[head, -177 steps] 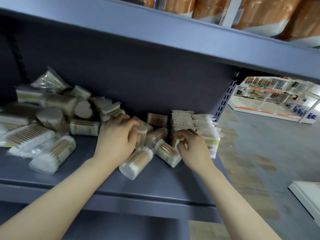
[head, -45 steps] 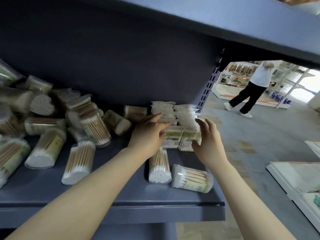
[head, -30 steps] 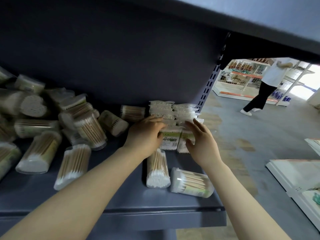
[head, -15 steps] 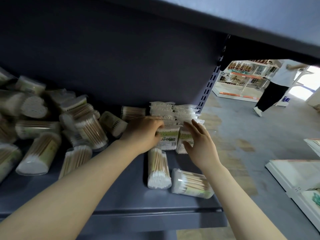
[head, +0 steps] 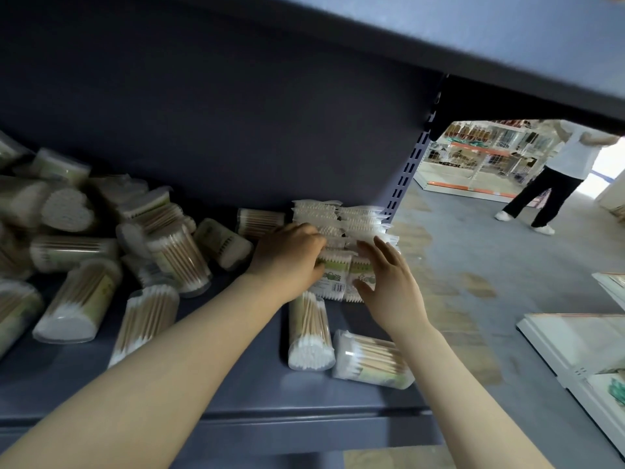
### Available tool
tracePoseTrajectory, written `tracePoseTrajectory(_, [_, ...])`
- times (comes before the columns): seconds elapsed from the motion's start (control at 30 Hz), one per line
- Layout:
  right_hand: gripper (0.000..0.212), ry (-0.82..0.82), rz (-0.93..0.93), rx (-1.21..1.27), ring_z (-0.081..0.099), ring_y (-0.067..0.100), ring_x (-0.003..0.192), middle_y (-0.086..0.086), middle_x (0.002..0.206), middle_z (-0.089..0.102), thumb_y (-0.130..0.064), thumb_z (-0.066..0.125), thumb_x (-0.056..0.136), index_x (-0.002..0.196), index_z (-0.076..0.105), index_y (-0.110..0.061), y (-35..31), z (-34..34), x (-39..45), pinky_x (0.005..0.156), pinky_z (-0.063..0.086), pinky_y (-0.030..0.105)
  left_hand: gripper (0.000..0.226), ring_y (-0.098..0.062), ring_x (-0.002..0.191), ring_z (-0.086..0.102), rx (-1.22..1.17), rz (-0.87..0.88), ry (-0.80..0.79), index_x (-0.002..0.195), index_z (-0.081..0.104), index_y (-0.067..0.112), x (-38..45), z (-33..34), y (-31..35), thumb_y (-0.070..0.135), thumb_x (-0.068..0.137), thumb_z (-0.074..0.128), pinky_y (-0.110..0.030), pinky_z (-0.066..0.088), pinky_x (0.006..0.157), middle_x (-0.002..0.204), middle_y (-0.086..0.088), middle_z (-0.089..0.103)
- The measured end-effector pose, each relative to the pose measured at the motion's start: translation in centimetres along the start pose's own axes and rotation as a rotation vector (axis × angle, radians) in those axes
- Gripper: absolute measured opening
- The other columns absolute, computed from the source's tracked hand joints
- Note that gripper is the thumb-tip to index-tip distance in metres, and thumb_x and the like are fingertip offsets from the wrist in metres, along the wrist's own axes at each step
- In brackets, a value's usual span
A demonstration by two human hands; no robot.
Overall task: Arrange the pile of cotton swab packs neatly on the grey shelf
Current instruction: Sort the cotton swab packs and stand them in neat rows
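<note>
At nine o'clock we see the loose pile of cotton swab packs (head: 101, 252), clear tubs lying every way on the grey shelf (head: 236, 384), several of them blurred at the far left edge. One tub (head: 145, 319) lies on its side at about eight o'clock, its white tips toward us.

Nearer the centre, our left hand (head: 287, 255) reaches in with its fingers curled over the left side of the stacked flat packs (head: 338, 228), which sit at roughly one o'clock from the middle, hard against the back panel near the shelf's right end. The fingertips are hidden behind the knuckles, so we think it grips the front pack (head: 333, 275), though we cannot be sure.

Just below, at six o'clock from the stack, two tubs lie side by side: one (head: 309, 330) pointing toward us, the other (head: 372, 360) turned crosswise, touching it.

Our right hand (head: 389, 279) is spread wide, fingers straight, its palm pressed flat against the right front of the stack.

At three o'clock, beyond the slotted upright (head: 409, 174), a person (head: 554, 177) in a white top and dark trousers stands on the concrete floor (head: 490, 265).
</note>
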State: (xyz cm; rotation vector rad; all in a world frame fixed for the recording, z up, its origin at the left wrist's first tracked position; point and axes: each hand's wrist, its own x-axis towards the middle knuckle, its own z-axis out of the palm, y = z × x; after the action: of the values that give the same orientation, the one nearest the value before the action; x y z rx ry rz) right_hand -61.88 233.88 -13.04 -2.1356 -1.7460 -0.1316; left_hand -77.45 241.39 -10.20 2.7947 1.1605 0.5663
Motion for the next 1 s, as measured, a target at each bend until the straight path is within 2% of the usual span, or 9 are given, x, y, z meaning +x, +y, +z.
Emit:
tracePoseTrajectory(0.2, [0.059,-0.004,-0.007,-0.032,0.012,0.017,0.143,0.003,0.153,0.021,-0.022,0.055,0.090,0.142,0.029,-0.023,-0.2,-0.2,0.0,0.113,0.011,0.022,0.028,-0.021,0.112,0.048,0.044,-0.027,0.034,0.114,0.057,0.015,0.0,-0.1,0.5,0.030,0.092,0.049,-0.031,0.037,0.084,0.119,0.000,0.054])
tracePoseTrajectory(0.4, [0.056,0.028,-0.016,-0.023,0.020,0.019,0.140,0.004,0.149,0.030,-0.017,0.059,0.087,0.138,0.037,-0.019,-0.3,-0.3,0.0,0.111,0.019,0.024,0.027,-0.021,0.112,0.047,0.023,-0.059,0.055,0.112,0.057,0.016,0.0,0.3,0.5,0.032,0.091,0.051,-0.031,0.037,0.084,0.119,0.000,0.054])
tracePoseTrajectory(0.57, [0.060,0.018,-0.014,-0.053,0.018,0.020,0.141,0.004,0.150,0.028,-0.021,0.058,0.087,0.141,0.033,-0.019,-0.3,-0.4,0.0,0.112,0.016,0.025,0.027,-0.020,0.115,0.043,-0.004,-0.066,0.049,0.114,0.054,0.019,-0.2,0.5,0.4,0.033,0.091,0.053,-0.031,0.036,0.085,0.124,0.003,0.049])
tracePoseTrajectory(0.67, [0.062,0.023,-0.004,-0.059,0.018,0.023,0.141,0.006,0.151,0.026,-0.021,0.059,0.086,0.142,0.031,-0.019,-0.4,-0.8,0.1,0.113,0.016,0.028,0.034,-0.021,0.118,0.040,-0.016,-0.026,0.052,0.120,0.050,0.019,-0.6,0.4,0.3,0.035,0.089,0.054,-0.032,0.036,0.089,0.129,0.001,0.042])
tracePoseTrajectory(0.77, [0.060,0.096,-0.013,0.010,0.025,0.027,0.138,0.009,0.147,0.033,-0.011,0.060,0.083,0.138,0.038,-0.017,-0.9,-1.4,0.4,0.111,0.022,0.033,0.045,-0.025,0.120,0.040,-0.078,0.004,0.103,0.130,0.046,0.016,-1.3,0.2,-0.5,0.030,0.088,0.056,-0.035,0.037,0.093,0.134,-0.003,0.040])
tracePoseTrajectory(0.8, [0.058,0.137,-0.019,0.051,0.029,0.029,0.136,0.010,0.145,0.037,-0.007,0.060,0.081,0.136,0.042,-0.016,-1.2,-1.6,0.5,0.110,0.024,0.034,0.044,-0.028,0.116,0.045,-0.095,0.013,0.140,0.127,0.049,0.013,-1.7,0.0,-0.9,0.026,0.087,0.057,-0.038,0.042,0.090,0.131,-0.006,0.045])
tracePoseTrajectory(0.9, [0.054,0.218,-0.049,0.151,0.038,0.028,0.129,0.009,0.137,0.047,-0.001,0.058,0.078,0.130,0.049,-0.015,-2.6,-2.0,1.1,0.105,0.029,0.033,0.034,-0.036,0.089,0.062,-0.027,-0.002,0.258,0.106,0.063,0.007,-2.7,-0.3,-2.8,0.016,0.073,0.061,-0.041,0.051,0.070,0.104,-0.012,0.063])
tracePoseTrajectory(0.97, [0.051,0.234,-0.079,0.185,0.042,0.026,0.125,0.006,0.132,0.051,0.001,0.056,0.078,0.127,0.052,-0.013,-3.7,-2.0,1.7,0.102,0.032,0.031,0.031,-0.036,0.082,0.063,0.022,-0.058,0.253,0.097,0.066,0.007,-3.5,-0.9,-4.3,0.012,0.066,0.064,-0.043,0.051,0.069,0.096,-0.012,0.064])
tracePoseTrajectory(1.0, [0.051,0.238,-0.094,0.194,0.044,0.026,0.122,0.006,0.130,0.052,0.001,0.055,0.077,0.126,0.053,-0.013,-4.3,-2.1,2.1,0.100,0.033,0.030,0.029,-0.037,0.082,0.062,0.040,-0.077,0.249,0.094,0.067,0.007,-3.9,-1.2,-5.0,0.014,0.066,0.059,-0.044,0.050,0.070,0.095,-0.012,0.064])
